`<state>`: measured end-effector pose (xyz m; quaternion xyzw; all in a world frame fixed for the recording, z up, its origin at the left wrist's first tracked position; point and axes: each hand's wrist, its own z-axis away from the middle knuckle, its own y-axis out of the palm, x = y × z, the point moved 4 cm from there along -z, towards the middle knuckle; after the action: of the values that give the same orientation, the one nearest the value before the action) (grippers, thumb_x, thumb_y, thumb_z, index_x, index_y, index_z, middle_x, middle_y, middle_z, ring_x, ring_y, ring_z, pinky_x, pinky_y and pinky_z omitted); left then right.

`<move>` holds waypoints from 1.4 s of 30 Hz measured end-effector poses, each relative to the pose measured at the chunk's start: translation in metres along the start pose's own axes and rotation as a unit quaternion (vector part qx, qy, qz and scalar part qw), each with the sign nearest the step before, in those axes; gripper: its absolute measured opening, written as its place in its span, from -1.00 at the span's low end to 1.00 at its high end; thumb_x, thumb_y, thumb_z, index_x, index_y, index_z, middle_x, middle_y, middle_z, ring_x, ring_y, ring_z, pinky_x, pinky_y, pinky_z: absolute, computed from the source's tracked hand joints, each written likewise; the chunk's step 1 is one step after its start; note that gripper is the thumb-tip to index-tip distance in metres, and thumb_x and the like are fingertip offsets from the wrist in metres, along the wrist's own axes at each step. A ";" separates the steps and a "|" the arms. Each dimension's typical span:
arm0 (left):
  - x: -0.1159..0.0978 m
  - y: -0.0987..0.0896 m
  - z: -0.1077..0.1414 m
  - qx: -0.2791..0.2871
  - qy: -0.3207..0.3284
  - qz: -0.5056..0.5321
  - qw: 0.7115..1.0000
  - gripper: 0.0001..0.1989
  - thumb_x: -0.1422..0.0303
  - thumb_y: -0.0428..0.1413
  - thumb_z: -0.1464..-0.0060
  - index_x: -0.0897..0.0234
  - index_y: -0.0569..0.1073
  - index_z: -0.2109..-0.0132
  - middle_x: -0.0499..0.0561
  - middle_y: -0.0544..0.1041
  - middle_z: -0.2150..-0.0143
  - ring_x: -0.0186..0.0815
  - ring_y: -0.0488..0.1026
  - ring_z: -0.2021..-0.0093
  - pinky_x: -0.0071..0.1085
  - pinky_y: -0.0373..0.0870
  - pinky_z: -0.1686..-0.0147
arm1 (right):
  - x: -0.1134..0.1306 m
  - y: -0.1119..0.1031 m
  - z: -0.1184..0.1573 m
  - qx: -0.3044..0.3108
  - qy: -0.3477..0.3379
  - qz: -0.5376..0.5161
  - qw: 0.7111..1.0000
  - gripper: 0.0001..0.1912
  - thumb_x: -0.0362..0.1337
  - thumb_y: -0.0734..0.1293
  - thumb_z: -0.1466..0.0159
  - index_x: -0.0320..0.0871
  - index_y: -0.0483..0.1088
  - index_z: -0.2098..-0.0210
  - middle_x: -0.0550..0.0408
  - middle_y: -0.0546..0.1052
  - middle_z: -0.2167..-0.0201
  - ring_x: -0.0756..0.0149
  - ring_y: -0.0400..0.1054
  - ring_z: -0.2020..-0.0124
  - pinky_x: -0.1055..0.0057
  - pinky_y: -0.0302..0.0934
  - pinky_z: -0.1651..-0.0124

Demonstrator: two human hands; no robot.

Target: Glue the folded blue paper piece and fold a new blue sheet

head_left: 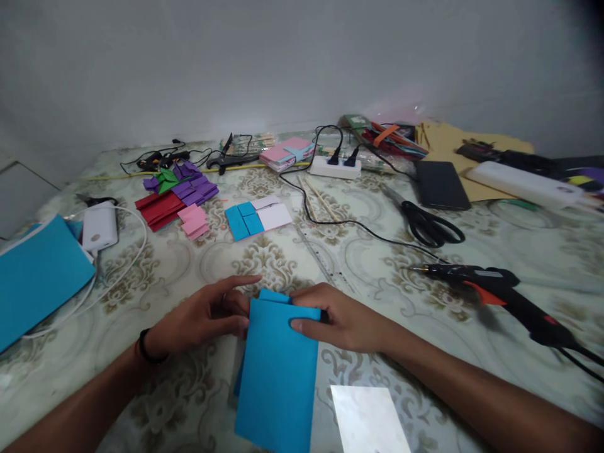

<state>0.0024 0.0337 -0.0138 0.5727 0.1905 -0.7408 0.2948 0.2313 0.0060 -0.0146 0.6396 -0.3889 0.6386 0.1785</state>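
Observation:
A folded sheet of blue paper (278, 371) stands tilted in front of me, with another folded layer showing behind its top edge. My right hand (337, 318) pinches its upper right corner, thumb on the near face and fingers behind. At the left edge, my left hand (214, 314) has its thumb and curled fingers against the paper, while the index finger stretches out above. Whether the left fingers grip a layer is partly hidden. A white rectangular card (370, 418) lies to the right of the blue paper.
Black scissors (427, 223) and a black glue gun (491, 289) with its cord lie at the right. Folded blue and white paper pieces (257, 217) and a clear ruler (316, 255) sit ahead. Blue sheets (42, 277) and a white power bank (100, 225) are at the left.

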 end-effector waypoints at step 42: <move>0.009 0.001 0.000 -0.034 -0.043 -0.127 0.990 -0.68 0.21 0.24 -0.25 0.17 0.56 -0.11 -0.02 0.62 0.28 -0.27 0.56 0.28 -0.38 0.49 0.24 | -0.003 0.006 -0.001 -0.046 -0.002 0.108 0.993 -0.61 -0.11 0.26 -0.47 -0.15 0.29 0.46 0.20 0.34 0.52 0.42 0.26 0.45 0.46 0.12 0.34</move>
<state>0.0015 0.0315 -0.0225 0.5010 0.2742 -0.7891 0.2260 0.2273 0.0038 -0.0190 0.5860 -0.4855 0.6341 0.1369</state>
